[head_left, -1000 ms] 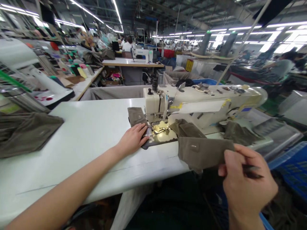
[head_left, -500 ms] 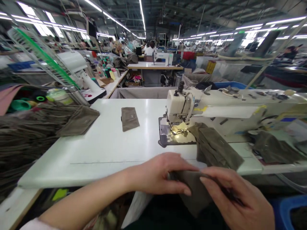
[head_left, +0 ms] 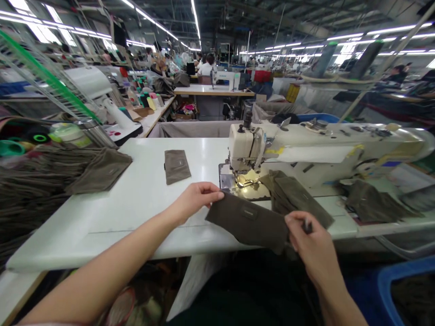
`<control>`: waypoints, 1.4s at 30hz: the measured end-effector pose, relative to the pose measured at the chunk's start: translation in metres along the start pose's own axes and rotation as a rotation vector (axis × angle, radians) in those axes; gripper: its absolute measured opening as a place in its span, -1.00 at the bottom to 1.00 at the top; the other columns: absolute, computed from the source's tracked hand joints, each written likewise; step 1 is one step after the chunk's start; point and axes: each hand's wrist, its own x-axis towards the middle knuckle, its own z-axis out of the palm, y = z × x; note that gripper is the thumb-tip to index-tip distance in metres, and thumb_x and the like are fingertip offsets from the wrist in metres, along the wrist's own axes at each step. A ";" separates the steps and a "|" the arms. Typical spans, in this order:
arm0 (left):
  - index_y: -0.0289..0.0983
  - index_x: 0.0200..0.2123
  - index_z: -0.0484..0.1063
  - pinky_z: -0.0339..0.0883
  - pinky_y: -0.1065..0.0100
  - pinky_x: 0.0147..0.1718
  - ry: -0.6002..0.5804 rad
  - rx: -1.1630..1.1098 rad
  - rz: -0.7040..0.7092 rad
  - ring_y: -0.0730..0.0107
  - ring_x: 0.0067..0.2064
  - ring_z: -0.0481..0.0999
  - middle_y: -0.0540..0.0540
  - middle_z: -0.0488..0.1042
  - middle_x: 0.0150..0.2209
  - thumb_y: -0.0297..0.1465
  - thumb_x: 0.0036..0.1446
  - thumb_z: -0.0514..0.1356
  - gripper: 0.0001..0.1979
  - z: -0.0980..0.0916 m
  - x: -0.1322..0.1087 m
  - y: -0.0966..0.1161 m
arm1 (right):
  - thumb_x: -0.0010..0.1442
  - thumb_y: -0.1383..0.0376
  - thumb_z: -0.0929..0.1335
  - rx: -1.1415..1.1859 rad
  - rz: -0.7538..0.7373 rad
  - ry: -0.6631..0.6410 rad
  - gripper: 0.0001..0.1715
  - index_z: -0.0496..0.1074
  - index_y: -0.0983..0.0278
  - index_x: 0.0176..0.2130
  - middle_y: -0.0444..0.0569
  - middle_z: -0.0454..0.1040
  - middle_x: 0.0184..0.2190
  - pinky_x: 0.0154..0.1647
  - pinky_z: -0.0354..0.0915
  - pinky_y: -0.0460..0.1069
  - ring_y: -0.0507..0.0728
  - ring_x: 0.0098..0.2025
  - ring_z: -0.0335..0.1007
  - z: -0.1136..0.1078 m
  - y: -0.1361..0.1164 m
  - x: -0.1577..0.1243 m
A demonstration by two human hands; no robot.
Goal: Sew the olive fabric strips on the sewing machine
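Note:
Stretched between my two hands is a dark olive-brown fabric piece [head_left: 251,222] with a small label patch on it. My left hand [head_left: 200,199] pinches its upper left corner between thumb and fingers. The right end of the cloth is gripped by my right hand [head_left: 311,240], and a small dark, shiny object shows among those fingers, too blurred to name. Just beyond the cloth stands a sewing machine [head_left: 246,149], its needle area lit. More olive fabric [head_left: 299,199] lies right of the needle plate. A flat pocket-like piece [head_left: 177,166] rests on the table to the left.
The pale table [head_left: 136,217] carries a large stack of olive fabric pieces [head_left: 37,190] at its left. A blue bin [head_left: 387,280] stands low at the right. Another fabric bundle [head_left: 374,201] lies under the machine's right end. A steel flask [head_left: 98,131] stands far left.
Both hands have risen from near my lap and spread apart, the left moving leftward. The fabric piece is now stretched out with its label facing me. The view has shifted slightly.

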 end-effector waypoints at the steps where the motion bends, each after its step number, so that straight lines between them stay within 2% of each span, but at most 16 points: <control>1: -0.27 -0.35 0.54 0.34 0.33 -0.30 0.036 -0.004 0.000 0.39 -0.36 0.46 -0.03 0.55 -0.40 -0.19 0.02 0.31 -0.75 -0.004 0.007 0.001 | 0.17 -0.02 0.39 -0.018 -0.014 -0.078 -0.60 0.49 0.27 -0.35 -0.24 0.27 -0.70 -0.68 0.08 -0.10 0.03 -0.67 0.17 0.005 0.003 -0.002; 3: -0.27 -0.31 0.56 0.32 0.32 -0.27 0.040 0.022 -0.008 0.36 -0.32 0.47 -0.04 0.57 -0.36 -0.17 0.01 0.29 -0.72 -0.012 0.023 0.002 | 0.18 0.02 0.38 -0.052 -0.062 -0.198 -0.65 0.48 0.26 -0.38 -0.19 0.33 -0.64 -0.60 0.17 -0.09 0.04 -0.60 0.24 0.017 0.007 -0.009; 5: -0.27 -0.32 0.56 0.30 0.33 -0.29 0.025 0.135 0.001 0.35 -0.33 0.47 -0.04 0.57 -0.37 -0.18 0.03 0.26 -0.72 -0.014 0.042 0.002 | 0.19 0.07 0.37 -0.053 -0.109 -0.260 -0.70 0.46 0.25 -0.39 -0.16 0.37 -0.58 -0.53 0.25 -0.09 0.06 -0.54 0.30 0.029 0.011 -0.018; 9: -0.26 -0.48 0.49 0.24 0.34 -0.37 0.075 0.606 0.147 0.33 -0.40 0.44 -0.03 0.51 -0.47 -0.22 0.08 0.19 -0.75 -0.001 0.078 -0.004 | 0.24 0.18 0.33 -0.034 -0.247 -0.271 -0.79 0.47 0.25 -0.31 -0.15 0.39 -0.53 -0.47 0.29 -0.08 0.06 -0.51 0.33 0.052 0.016 -0.033; 11: -0.25 -0.52 0.44 0.22 0.33 -0.38 0.103 0.730 0.188 0.31 -0.41 0.43 -0.04 0.49 -0.49 -0.24 0.07 0.21 -0.77 0.009 0.091 -0.008 | 0.27 0.23 0.30 -0.034 -0.349 -0.269 -0.80 0.50 0.25 -0.27 -0.12 0.42 -0.49 -0.44 0.30 -0.08 0.06 -0.48 0.35 0.059 0.019 -0.036; 13: -0.25 -0.53 0.42 0.21 0.32 -0.39 0.114 0.760 0.200 0.29 -0.41 0.42 -0.05 0.49 -0.48 -0.24 0.05 0.23 -0.78 0.015 0.098 -0.010 | 0.27 0.29 0.31 -0.049 -0.423 -0.273 -0.83 0.51 0.26 -0.22 -0.15 0.41 -0.50 -0.44 0.30 -0.09 0.04 -0.50 0.33 0.061 0.023 -0.036; 16: -0.24 -0.52 0.41 0.22 0.32 -0.38 0.095 0.789 0.224 0.29 -0.40 0.44 -0.06 0.50 -0.47 -0.28 0.08 0.22 -0.80 0.017 0.102 -0.010 | 0.25 0.39 0.33 -0.063 -0.532 -0.280 -0.84 0.48 0.26 -0.17 -0.16 0.41 -0.47 -0.43 0.30 -0.10 0.01 -0.52 0.31 0.059 0.028 -0.034; 19: -0.24 -0.51 0.43 0.26 0.35 -0.36 0.048 0.796 0.238 0.33 -0.40 0.46 -0.03 0.51 -0.47 -0.38 0.06 0.18 -0.87 0.014 0.102 -0.008 | 0.29 0.45 0.30 -0.041 -0.660 -0.278 -0.82 0.44 0.25 -0.15 -0.08 0.51 -0.30 -0.31 0.34 -0.09 0.04 -0.35 0.44 0.057 0.031 -0.031; 21: -0.25 -0.49 0.47 0.28 0.37 -0.35 0.029 0.793 0.241 0.34 -0.39 0.48 -0.02 0.52 -0.46 -0.41 0.04 0.18 -0.90 0.013 0.103 -0.008 | 0.32 0.46 0.29 -0.045 -0.707 -0.281 -0.83 0.42 0.25 -0.14 -0.06 0.53 -0.28 -0.27 0.34 -0.09 0.05 -0.29 0.46 0.057 0.031 -0.030; 25: -0.26 -0.40 0.52 0.31 0.36 -0.33 0.064 0.789 0.249 0.32 -0.36 0.50 -0.04 0.56 -0.41 -0.38 0.07 0.18 -0.87 0.017 0.108 -0.010 | 0.34 0.47 0.28 -0.170 -0.778 -0.267 -0.83 0.41 0.25 -0.16 -0.04 0.49 -0.26 -0.25 0.33 -0.04 0.09 -0.25 0.45 0.057 0.029 -0.028; 29: -0.26 -0.38 0.53 0.28 0.35 -0.35 0.105 0.796 0.251 0.29 -0.35 0.50 -0.06 0.57 -0.39 -0.37 0.08 0.18 -0.87 0.020 0.112 -0.014 | 0.33 0.45 0.27 -0.292 -0.767 -0.281 -0.84 0.42 0.26 -0.19 -0.01 0.45 -0.23 -0.28 0.30 -0.02 0.12 -0.24 0.42 0.058 0.025 -0.024; 42: -0.24 -0.35 0.55 0.29 0.33 -0.33 0.142 0.824 0.219 0.27 -0.33 0.52 -0.06 0.58 -0.37 -0.33 0.10 0.17 -0.83 0.021 0.112 -0.013 | 0.34 0.45 0.23 -0.304 -0.712 -0.286 -0.83 0.38 0.24 -0.21 -0.03 0.43 -0.24 -0.24 0.27 -0.01 0.12 -0.23 0.40 0.061 0.025 -0.024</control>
